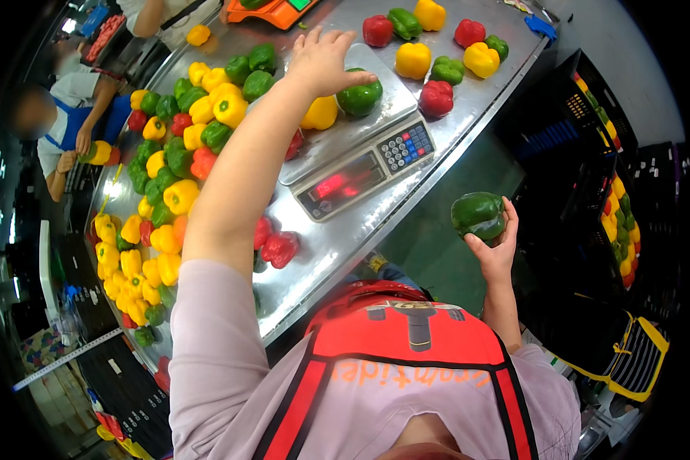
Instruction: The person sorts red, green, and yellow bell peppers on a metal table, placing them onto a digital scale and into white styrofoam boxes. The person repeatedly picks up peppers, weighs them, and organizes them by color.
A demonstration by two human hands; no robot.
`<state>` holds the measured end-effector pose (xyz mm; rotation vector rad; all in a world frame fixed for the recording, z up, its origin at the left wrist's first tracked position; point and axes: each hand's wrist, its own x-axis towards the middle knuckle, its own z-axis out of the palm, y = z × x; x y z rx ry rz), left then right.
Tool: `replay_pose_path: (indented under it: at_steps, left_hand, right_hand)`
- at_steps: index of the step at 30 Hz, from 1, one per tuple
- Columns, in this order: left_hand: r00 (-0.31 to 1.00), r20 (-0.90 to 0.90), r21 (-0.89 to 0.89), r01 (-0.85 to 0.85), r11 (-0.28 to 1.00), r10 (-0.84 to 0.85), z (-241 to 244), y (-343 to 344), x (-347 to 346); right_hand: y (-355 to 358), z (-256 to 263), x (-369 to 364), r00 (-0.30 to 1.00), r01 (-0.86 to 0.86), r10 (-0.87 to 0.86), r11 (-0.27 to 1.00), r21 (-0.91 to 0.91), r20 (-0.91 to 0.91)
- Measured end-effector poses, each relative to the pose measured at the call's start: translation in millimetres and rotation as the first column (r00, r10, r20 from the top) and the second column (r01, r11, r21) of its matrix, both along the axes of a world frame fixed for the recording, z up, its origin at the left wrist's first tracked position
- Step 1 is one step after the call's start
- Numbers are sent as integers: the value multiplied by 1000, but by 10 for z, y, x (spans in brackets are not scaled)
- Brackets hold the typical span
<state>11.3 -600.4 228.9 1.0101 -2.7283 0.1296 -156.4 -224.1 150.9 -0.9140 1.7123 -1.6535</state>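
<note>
My left hand reaches over the metal pan of a digital weighing scale, fingers spread. Its thumb overlaps the top of a green bell pepper on the pan; whether it touches cannot be told. Beside that pepper lies a yellow bell pepper, partly behind my forearm. The scale's red display is lit. My right hand, off the table's edge, grips a dark green bell pepper between thumb and fingers. A red bell pepper lies on the table near the scale.
Yellow, green and red bell peppers crowd the left of the steel table; several more lie beyond the scale. An orange scale stands at the far edge. Black crates with peppers are at right. A person in a blue apron holds peppers.
</note>
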Motion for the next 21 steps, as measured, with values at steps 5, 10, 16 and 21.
replay_pose_path:
  at_steps: [5, 10, 16, 21]
  left_hand:
    - [995, -43, -22, 87, 996, -88, 147, 166, -170]
    - [983, 183, -41, 24, 999, -16, 34, 271, -117]
    - [912, 407, 57, -82, 995, 51, -166, 332, -156]
    - [947, 317, 169, -116, 979, 57, -229, 289, -190]
  right_hand:
    - [-67, 4, 44, 979, -42, 58, 995, -86, 195]
    - [-327, -25, 216, 800, -53, 176, 973, -224, 573]
    - [-504, 100, 305, 813, -104, 217, 967, -231, 540]
    - [-556, 160, 264, 825, -104, 235, 957, -271, 514]
